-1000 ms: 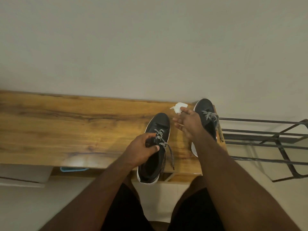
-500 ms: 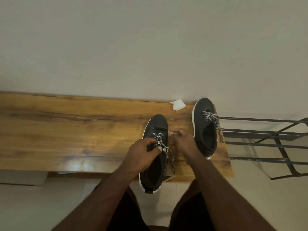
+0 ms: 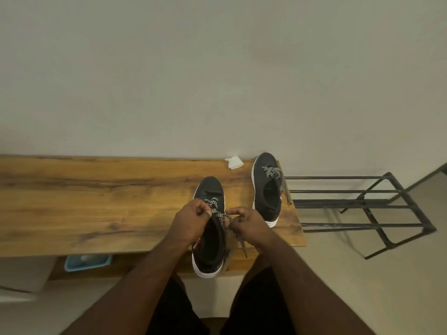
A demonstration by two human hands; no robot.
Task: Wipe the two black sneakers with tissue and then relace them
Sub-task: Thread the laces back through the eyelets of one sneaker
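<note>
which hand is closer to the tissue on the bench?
Right. The right hand pinches the lace beside the near sneaker, below the tissue. The left hand is at the same lace, further left of it.

No text, label, brand, number or sign could be read anywhere in the view; the near sneaker (image 3: 209, 228) and the far sneaker (image 3: 267, 189) showed no legible mark; small orange-red patches at their sides were too blurred to make out; the tissue (image 3: 234, 162) and the worktop (image 3: 96, 201) bore no writing.
</note>
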